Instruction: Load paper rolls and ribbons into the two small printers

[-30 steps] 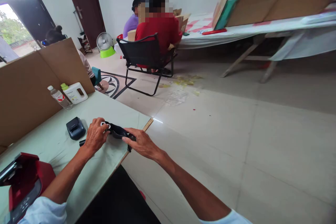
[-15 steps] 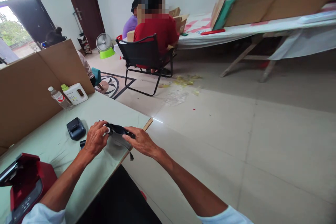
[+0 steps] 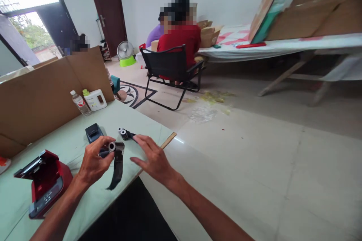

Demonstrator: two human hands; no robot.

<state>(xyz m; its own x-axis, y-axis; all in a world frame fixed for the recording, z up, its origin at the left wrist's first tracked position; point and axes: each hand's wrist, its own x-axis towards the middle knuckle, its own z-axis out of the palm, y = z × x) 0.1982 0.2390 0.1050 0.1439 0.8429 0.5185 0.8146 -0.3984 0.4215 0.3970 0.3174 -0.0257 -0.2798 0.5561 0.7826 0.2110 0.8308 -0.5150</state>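
My left hand (image 3: 97, 156) pinches a small roll of black ribbon (image 3: 118, 169) by its pale hollow core. A loose end of the ribbon hangs down over the green tabletop (image 3: 135, 120). To the right, my right hand (image 3: 154, 158) has its thumb and fingers apart. Its fingertips come close to a second black roll (image 3: 123, 134) with white core ends, lying on the table; whether they touch its dark tail I cannot tell. Beyond my left hand sits a small dark blue device (image 3: 94, 131). A red machine (image 3: 49, 184) stands with its lid up, left of my left forearm.
A clear bottle (image 3: 80, 103) and a white jug (image 3: 96, 100) stand before a cardboard panel (image 3: 42, 101). Past the table's wooden edge (image 3: 169, 140), a person in red (image 3: 181, 41) sits on a black folding chair (image 3: 166, 64). Plastic scraps (image 3: 203, 113) lie on the floor.
The black ribbon stretched between both hands now hangs from the left hand alone. My right hand has opened and come off it. The view has shifted slightly left.
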